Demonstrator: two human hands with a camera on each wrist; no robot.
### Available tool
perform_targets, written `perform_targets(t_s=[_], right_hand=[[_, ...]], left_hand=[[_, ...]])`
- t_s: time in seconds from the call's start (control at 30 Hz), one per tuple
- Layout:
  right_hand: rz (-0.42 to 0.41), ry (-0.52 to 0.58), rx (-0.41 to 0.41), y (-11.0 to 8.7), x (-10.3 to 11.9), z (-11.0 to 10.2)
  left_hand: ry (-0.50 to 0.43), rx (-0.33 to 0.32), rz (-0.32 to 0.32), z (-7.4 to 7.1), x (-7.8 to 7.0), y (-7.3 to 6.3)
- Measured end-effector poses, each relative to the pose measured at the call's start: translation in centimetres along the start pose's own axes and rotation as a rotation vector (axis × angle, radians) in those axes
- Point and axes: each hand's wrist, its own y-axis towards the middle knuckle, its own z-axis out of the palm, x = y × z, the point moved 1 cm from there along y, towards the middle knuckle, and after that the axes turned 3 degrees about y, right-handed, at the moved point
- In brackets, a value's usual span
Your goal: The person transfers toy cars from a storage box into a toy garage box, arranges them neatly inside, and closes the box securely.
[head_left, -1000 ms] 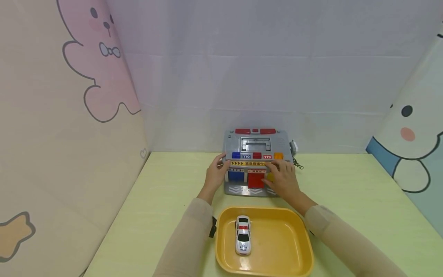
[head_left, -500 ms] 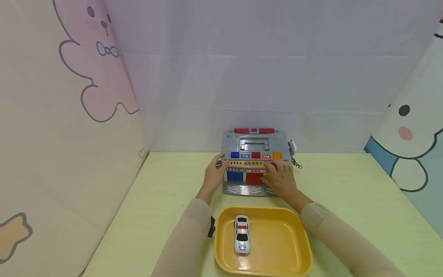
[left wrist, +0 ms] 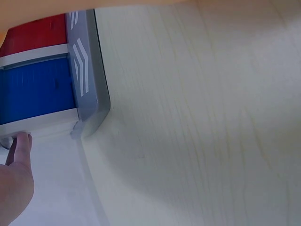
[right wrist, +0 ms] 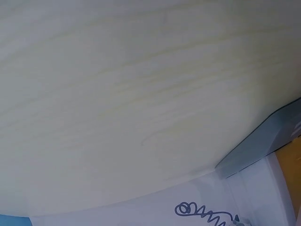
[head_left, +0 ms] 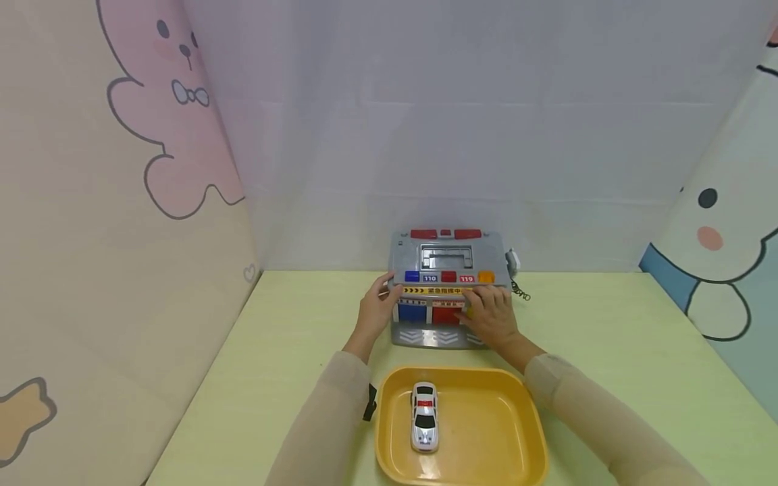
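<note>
A grey toy emergency station (head_left: 400,255) stands at the back of the table, its roof carrying coloured buttons and a yellow strip. My left hand (head_left: 372,314) holds its left edge, thumb at the front; fingers (left wrist: 22,150) touch the white side wall in the left wrist view. The right hand (head_left: 494,317) has its fingertips over the front ledge and its thumb at the red door (head_left: 444,316). Left of that is a blue door (left wrist: 37,89), down in its frame. The right hand partly covers the yellow door (head_left: 471,312) and stays out of the right wrist view.
Between the forearms sits a yellow tray (head_left: 462,373) with a white toy police car (head_left: 425,425) in it. A white toy handset (head_left: 513,260) hangs on the station's right side, with a coiled cord (right wrist: 207,214). A pale curtain (head_left: 328,202) rises behind.
The red door, which stuck out past the blue one a second ago, now sits back nearly level with it under my right thumb. Left hand, tray and car stay put.
</note>
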Motion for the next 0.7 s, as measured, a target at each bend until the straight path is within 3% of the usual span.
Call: perform_targets(t_s=[0.1, 0.33, 0.4, 0.57, 0.7], right_hand=[[-0.015, -0.025, -0.005, 0.0, -0.1, 0.0], [-0.058, 0.000, -0.129, -0.3, -0.3, 0.8], [-0.064, 0.003, -0.130, -0.4, -0.3, 0.9], [-0.072, 0.020, -0.089, -0.4, -0.5, 0.6], [-0.034, 0.059, 0.013, -0.1, -0.6, -0.2]], left_hand=[[-0.003, 0.002, 0.005, 0.0, -0.1, -0.1], [0.007, 0.000, 0.002, 0.1, 0.1, -0.2], [0.008, -0.002, 0.005, 0.1, 0.1, -0.2], [0.007, 0.008, 0.002, -0.1, -0.1, -0.2], [0.012, 0.014, 0.002, -0.3, -0.3, 0.0]])
